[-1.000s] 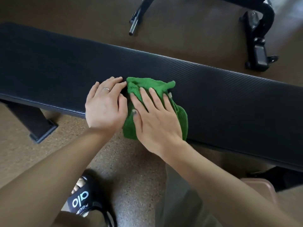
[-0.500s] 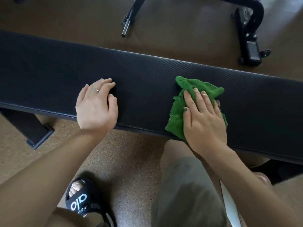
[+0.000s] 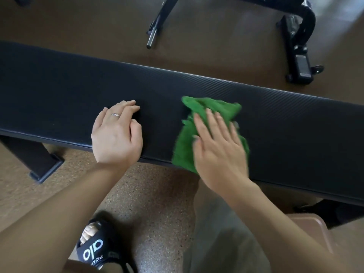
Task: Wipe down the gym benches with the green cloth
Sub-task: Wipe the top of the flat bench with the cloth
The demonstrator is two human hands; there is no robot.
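A long black padded gym bench (image 3: 285,123) runs across the view from left to right. The crumpled green cloth (image 3: 208,109) lies on the bench near its middle and hangs a little over the near edge. My right hand (image 3: 218,146) presses flat on the cloth with straight, spread fingers and looks motion-blurred. My left hand (image 3: 117,134) rests on the bench pad to the left of the cloth, fingers together, a ring on one finger, not touching the cloth.
A black bench leg and foot (image 3: 37,164) stand on the speckled floor at the lower left. Black gym equipment frames (image 3: 299,48) and a metal bar (image 3: 155,26) lie on the floor beyond the bench. My foot in a black sandal (image 3: 94,251) is at the bottom.
My right hand swept the cloth to the right away from my left hand, then back a little to the left. My left hand has stayed on the pad.
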